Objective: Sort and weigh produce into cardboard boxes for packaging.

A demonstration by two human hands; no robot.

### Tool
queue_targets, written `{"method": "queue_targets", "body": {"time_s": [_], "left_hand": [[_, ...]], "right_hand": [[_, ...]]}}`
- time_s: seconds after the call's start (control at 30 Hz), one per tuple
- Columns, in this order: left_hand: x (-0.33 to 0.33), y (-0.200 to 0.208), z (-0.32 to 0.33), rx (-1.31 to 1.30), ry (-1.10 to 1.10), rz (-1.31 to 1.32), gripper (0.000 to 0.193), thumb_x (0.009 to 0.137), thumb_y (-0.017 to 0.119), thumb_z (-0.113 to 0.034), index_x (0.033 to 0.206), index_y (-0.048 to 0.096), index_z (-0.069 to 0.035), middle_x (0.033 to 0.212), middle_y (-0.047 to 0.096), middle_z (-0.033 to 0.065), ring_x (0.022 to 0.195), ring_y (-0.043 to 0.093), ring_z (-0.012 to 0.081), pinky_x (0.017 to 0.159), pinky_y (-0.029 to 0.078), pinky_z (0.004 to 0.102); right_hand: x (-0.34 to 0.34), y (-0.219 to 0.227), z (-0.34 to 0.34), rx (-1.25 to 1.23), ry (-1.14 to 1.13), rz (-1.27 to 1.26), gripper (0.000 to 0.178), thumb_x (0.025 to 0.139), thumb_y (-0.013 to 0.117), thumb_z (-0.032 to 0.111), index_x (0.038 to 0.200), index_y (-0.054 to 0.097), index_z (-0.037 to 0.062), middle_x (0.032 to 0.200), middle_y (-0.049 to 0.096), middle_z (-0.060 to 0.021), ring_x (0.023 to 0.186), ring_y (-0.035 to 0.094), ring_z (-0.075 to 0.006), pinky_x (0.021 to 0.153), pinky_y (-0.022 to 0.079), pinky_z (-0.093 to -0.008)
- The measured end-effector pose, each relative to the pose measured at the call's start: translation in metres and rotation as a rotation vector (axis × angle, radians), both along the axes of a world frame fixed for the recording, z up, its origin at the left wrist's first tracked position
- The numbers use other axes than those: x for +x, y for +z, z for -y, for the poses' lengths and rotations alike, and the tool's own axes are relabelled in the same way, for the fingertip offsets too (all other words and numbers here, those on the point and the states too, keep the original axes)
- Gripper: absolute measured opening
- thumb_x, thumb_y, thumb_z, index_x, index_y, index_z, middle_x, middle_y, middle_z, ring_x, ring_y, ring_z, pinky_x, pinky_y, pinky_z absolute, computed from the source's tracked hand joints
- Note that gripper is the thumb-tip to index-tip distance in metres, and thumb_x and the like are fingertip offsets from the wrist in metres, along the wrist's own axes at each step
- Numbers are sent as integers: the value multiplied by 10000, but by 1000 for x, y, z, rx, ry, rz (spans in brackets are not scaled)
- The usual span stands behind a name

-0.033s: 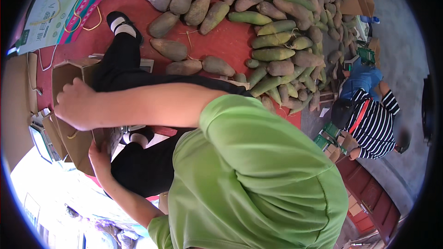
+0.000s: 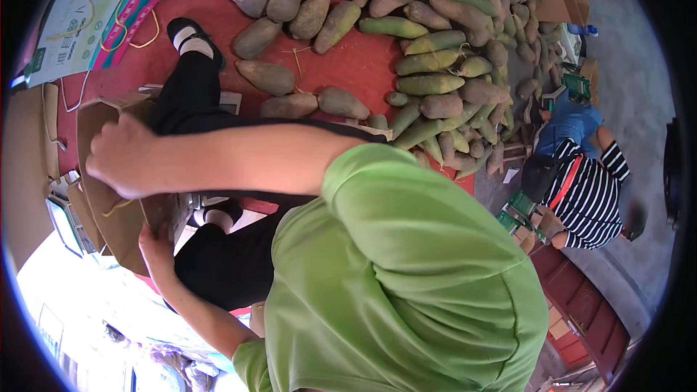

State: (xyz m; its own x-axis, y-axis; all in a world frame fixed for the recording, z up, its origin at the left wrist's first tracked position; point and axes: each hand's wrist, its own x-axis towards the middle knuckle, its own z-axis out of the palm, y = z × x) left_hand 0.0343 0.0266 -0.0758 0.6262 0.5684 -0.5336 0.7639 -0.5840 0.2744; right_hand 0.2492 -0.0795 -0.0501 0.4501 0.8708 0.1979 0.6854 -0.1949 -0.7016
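A brown cardboard box (image 2: 122, 236) stands between my legs, its top open and a twisted cord handle on its side. My left hand (image 2: 155, 248) grips the box's near edge, with the thumb along the wall. Over the box's opening my right hand (image 2: 123, 156) is curled into a fist; whatever it may hold is hidden by the fingers, and the hand is slightly smeared by motion. My right forearm covers part of the box, so its contents hardly show.
Large green and brownish radishes (image 2: 430, 85) lie heaped on a red mat (image 2: 348, 65). A printed carton (image 2: 80, 25) with cord handles stands at the upper left. At the right, a person in a striped shirt (image 2: 592, 199) bends near green boxes (image 2: 521, 205). A red door (image 2: 581, 297) stands lower right.
My right fist has shifted slightly over the box, and the box's upper edge has moved a little to the left. My left hand stays on the edge.
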Motion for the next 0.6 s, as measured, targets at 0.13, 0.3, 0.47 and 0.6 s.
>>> {"method": "queue_targets", "body": {"time_s": [0.13,0.3,0.47,0.6], "left_hand": [[-2,-2,-2,-27,153,26,320,822,554,2,1141,575,3,1000,660,194,950,636,318,834,463,380],[-7,-7,-4,-3,130,20,293,839,548,9,1129,579,0,951,671,164,883,642,268,803,469,363],[29,20,26,-34,282,-76,226,883,532,-4,1100,593,5,824,646,77,698,540,130,657,463,295],[1,1,11,31,68,135,212,886,536,-8,1087,600,7,807,639,68,667,534,120,599,451,281]], "right_hand": [[62,-55,66,173,-206,-144,225,754,624,188,963,681,127,947,655,-99,949,609,-291,794,489,-438],[129,-168,234,-392,-459,-190,279,783,606,205,1050,626,124,1007,638,-142,970,601,-326,815,486,-437],[106,-237,418,-930,-735,-247,220,794,552,154,983,618,64,1010,627,-194,932,598,-379,797,473,-466],[48,-265,483,-1214,-621,-325,259,801,558,167,1034,640,89,1045,635,-174,980,611,-329,852,483,-429]]}}
